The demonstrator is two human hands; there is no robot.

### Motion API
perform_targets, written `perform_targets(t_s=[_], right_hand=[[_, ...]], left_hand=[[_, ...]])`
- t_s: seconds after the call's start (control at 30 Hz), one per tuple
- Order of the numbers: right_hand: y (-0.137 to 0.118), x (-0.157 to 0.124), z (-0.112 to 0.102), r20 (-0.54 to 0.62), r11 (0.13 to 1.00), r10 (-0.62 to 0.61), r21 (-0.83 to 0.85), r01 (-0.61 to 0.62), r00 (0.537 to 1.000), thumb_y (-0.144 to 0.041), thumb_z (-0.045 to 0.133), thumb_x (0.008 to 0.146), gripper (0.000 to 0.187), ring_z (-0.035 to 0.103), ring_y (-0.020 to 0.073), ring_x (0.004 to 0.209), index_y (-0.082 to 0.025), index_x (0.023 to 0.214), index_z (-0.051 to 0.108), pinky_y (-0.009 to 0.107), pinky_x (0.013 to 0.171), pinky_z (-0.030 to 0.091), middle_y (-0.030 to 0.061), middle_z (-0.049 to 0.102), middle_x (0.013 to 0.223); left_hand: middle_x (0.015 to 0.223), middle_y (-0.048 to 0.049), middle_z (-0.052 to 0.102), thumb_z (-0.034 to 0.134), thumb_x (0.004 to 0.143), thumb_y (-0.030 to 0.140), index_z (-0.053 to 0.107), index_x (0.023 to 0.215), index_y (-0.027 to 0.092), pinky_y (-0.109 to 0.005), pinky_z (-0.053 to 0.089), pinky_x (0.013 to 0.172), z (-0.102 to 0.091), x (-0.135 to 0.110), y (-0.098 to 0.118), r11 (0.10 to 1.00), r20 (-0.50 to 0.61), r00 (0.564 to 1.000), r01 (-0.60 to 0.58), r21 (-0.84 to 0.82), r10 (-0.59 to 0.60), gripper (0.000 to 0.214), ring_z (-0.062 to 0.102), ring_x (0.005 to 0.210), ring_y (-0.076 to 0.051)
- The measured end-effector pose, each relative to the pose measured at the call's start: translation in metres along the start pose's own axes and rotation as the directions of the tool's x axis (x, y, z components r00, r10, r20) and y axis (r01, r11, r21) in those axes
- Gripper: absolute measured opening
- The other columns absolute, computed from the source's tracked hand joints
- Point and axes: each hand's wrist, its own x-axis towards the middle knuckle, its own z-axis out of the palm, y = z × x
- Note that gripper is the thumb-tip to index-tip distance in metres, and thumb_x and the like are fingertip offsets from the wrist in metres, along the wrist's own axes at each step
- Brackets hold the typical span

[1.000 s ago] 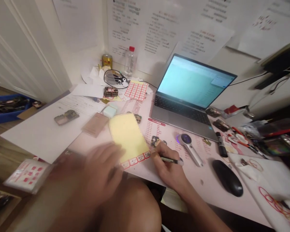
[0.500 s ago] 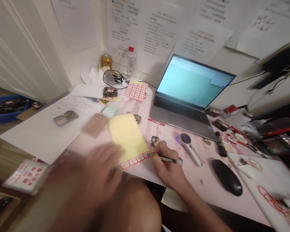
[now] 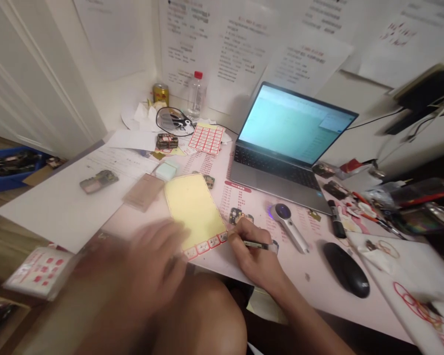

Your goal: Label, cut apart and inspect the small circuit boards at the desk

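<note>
Nearest the camera, the left hand (image 3: 140, 266) lies over the near edge of the surface (image 3: 311, 291). It is blurred. Its fingertips reach the near left corner of the yellow sheet (image 3: 194, 204); whether its grip is open or closed cannot be told.

To its right, the right hand (image 3: 257, 259) rests on the surface with its grip closed around a pen (image 3: 261, 244), pinched between thumb and fingers. The pen lies nearly level, its tip pointing left toward the label row (image 3: 207, 243) along the near end of the yellow sheet. The tip is just beside the row's right end; contact cannot be confirmed.

A packet of red labels (image 3: 37, 272) lies at the near left, off the surface edge. A black mouse (image 3: 346, 270) lies well to the right of the right hand.

Mid-surface:
- a small circuit board (image 3: 237, 215), just beyond the right hand;
- a magnifier (image 3: 289, 225), between the right hand and the mouse;
- a brown card (image 3: 144, 191), just left of the yellow sheet;
- a white paper (image 3: 59, 207) carrying a second board (image 3: 98, 181).

Farther back, an open laptop (image 3: 281, 148) stands with its screen lit. A red label sheet (image 3: 206, 138) lies to its left. A clear bottle (image 3: 196, 96) and a can (image 3: 160, 93) stand against the wall.
</note>
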Motion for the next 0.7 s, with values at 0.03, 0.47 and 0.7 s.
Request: perform_targets(t_s=[0.03,0.47,0.7], right_hand=[[-0.0004,0.0002,-0.0001,0.005,1.0,-0.001,-0.002,0.001,1.0,-0.027,0.054,0.091,0.024,0.044,0.013,0.053,-0.026,0.069,0.046,0.028,0.053,0.035,-0.0055,0.05,0.057],[0.0005,0.0002,0.0008,-0.025,0.999,0.031,0.034,-0.03,0.999,-0.028,0.055,0.091,0.025,0.045,0.013,0.052,-0.026,0.068,0.045,0.028,0.052,0.034,-0.0057,0.05,0.057],[-0.0012,0.0009,-0.0009,-0.003,0.999,0.032,0.025,-0.032,0.999,-0.027,0.054,0.092,0.025,0.045,0.0133,0.053,-0.026,0.068,0.045,0.028,0.054,0.034,-0.0059,0.049,0.057]], left_hand=[[0.14,-0.0078,0.072,0.058,0.096,0.025,0.065,0.137,0.029,-0.053,0.04,0.109,0.0002,-0.0004,-0.0001,1.0,0.003,1.0,0.005,-0.003,-0.005,0.042,0.062,0.132,-0.033],[0.139,-0.0088,0.072,0.058,0.096,0.024,0.065,0.137,0.027,-0.054,0.041,0.109,0.0,0.001,0.0,1.0,-0.011,1.0,0.0,0.003,0.0,0.042,0.063,0.13,-0.034],[0.139,-0.0096,0.072,0.057,0.097,0.024,0.065,0.136,0.026,-0.055,0.042,0.108,-0.0003,0.0009,0.0001,1.0,0.0,1.0,-0.005,0.007,0.005,0.04,0.062,0.13,-0.034]])
